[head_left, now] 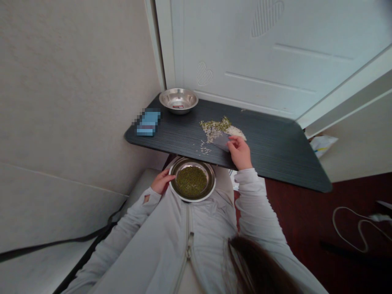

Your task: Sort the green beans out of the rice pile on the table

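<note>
L hand (161, 182): closed on rim of lap bowl (211, 179), thumb over edge; fingers below hidden, can't tell their grip. Prob. held so bowl sits level on lap.
Green beans (192, 181): in lap bowl, just R of L hand, nearer the body & L of R hand.
R hand (239, 152): thumb + fingers drawn tog., seemingly pinching clear sheet (221, 141); sheet sits L of hand, low, likely so its edge meets grains.
Mixed pile (214, 126): on tabletop (281, 155), L of & beyond R hand; white grains (236, 132) just past fingertips.
Steel bowl (179, 100): well L & beyond R hand, prob. there to leave it room.
</note>
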### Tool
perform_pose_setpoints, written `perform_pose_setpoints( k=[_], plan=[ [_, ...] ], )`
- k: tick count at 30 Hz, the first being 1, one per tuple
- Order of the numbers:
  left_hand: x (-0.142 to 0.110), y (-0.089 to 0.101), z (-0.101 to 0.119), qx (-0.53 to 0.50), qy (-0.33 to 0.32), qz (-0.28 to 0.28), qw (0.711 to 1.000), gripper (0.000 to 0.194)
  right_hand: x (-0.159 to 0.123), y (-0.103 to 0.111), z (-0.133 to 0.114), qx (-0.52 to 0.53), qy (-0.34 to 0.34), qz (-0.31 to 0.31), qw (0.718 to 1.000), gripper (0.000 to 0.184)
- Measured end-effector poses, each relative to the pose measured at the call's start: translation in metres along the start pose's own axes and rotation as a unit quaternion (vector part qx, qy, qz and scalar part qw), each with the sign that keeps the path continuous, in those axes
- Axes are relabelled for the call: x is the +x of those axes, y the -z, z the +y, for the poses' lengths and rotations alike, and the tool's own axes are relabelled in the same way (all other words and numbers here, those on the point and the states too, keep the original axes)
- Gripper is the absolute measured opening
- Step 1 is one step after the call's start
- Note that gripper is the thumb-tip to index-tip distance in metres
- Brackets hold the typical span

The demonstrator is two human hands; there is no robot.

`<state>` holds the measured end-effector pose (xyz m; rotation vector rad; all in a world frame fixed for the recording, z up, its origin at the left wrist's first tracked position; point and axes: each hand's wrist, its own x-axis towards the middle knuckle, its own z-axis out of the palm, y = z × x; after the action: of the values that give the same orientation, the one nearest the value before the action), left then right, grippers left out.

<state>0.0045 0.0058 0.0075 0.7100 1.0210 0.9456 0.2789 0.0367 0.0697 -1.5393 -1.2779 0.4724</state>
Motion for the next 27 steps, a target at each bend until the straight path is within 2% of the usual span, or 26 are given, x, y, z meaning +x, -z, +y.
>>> perform_pose_setpoints(
  k=[7, 22, 27],
  plan=[
    [0.0016, 0.0013, -0.0021, -0.009, 0.007, -0.002, 1.000, 0.041, -0.0028, 0.0011, -0.0052, 0.015, -0.007, -0.023, 1.000, 0.021],
    [0.0001, -0.0005, -0.0006, -0.013, 0.011, 0.002, 1.000, 0.039, -0.0046, 0.0033, -0.0079, 0.007, -0.024, 0.001, 1.000, 0.020],
    [0.0000, -0.0008, -0.0004, -0.009, 0.011, 0.002, 1.000, 0.039, -0.0057, 0.0035, -0.0095, 0.011, -0.021, -0.020, 1.000, 0.019]
  ],
)
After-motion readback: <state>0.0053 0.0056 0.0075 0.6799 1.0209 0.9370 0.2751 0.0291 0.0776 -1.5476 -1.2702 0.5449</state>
